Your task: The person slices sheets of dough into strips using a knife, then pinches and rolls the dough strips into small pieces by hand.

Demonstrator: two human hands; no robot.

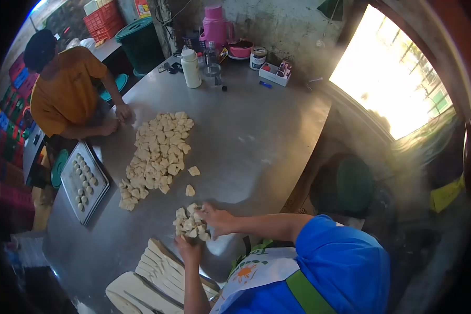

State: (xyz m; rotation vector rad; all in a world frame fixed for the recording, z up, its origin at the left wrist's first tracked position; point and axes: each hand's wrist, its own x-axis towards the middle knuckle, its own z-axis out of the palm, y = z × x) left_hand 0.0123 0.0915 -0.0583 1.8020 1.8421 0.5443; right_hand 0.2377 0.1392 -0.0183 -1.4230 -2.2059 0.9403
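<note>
A small pile of cut dough pieces [190, 224] lies on the metal table between my two hands. My right hand [218, 220] touches the far right side of this pile, fingers apart and curved around its edge. At the near side, my left hand [188, 250] rests against the pile with its fingers stretched toward it. Two single dough pieces [190, 190] sit just beyond. Farther off spreads a large heap of dough pieces [159, 152]. Close to my left forearm lie long dough strips [159, 264] and a thick flat slab of dough [125, 293].
Across the metal table [246, 152] stands a person in an orange shirt [70, 86], hands at the table edge. A tray [102, 191] with dough balls lies at the left. A white bottle [191, 68], pink jug [214, 26] and small white box [273, 77] stand at the back.
</note>
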